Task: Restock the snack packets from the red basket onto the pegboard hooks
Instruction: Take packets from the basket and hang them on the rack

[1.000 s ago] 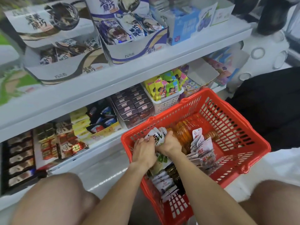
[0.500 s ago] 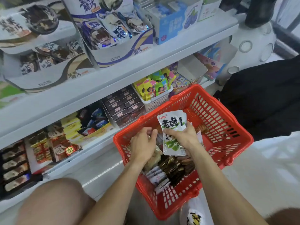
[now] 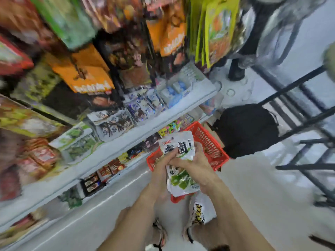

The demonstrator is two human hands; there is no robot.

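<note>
Both hands (image 3: pixel 183 165) had lifted the snack packets (image 3: pixel 178 160) clear of the red basket (image 3: pixel 210 144), fingers gripping them; squaring the hang-holes first would ease hooking.

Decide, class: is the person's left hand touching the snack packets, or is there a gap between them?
Touching. The head view shows the left hand with its fingers curled over the front of the snack packets, no gap visible.

Both forearms extended forward; left hand (image 3: pixel 160 171) and right hand (image 3: pixel 196 166) together, fingers curled.
</note>
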